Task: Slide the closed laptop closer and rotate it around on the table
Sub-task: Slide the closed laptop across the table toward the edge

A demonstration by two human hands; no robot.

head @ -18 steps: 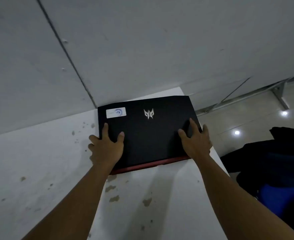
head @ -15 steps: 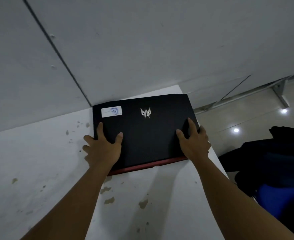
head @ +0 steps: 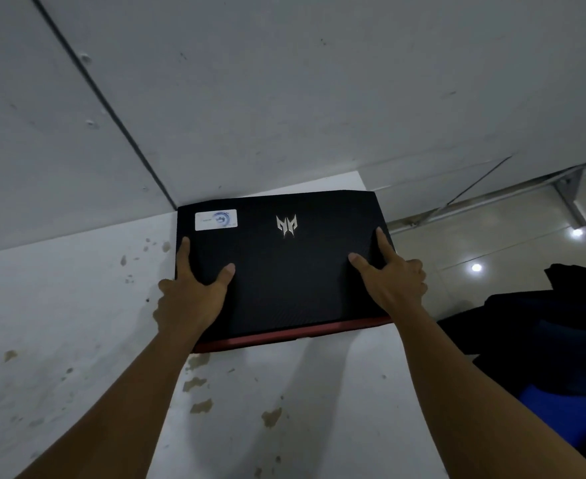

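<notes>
A closed black laptop [head: 284, 271] with a silver emblem, a white sticker and a red near edge lies flat on the white table [head: 77, 323], its far edge against the wall. My left hand [head: 191, 299] grips its left side, thumb and forefinger spread on the lid, other fingers around the edge. On the right side sits my right hand [head: 393, 281], thumb and forefinger on the lid and the rest curled over the edge.
The grey wall [head: 284, 98] rises right behind the laptop. The table's right edge runs just past the laptop's right side. Beyond it are dark and blue cloth [head: 544, 340] and a tiled floor [head: 492, 236]. Brown stains dot the table near me.
The hands keep the same hold on the laptop's two sides. The laptop has scarcely moved on the table; the view shifted a little.
</notes>
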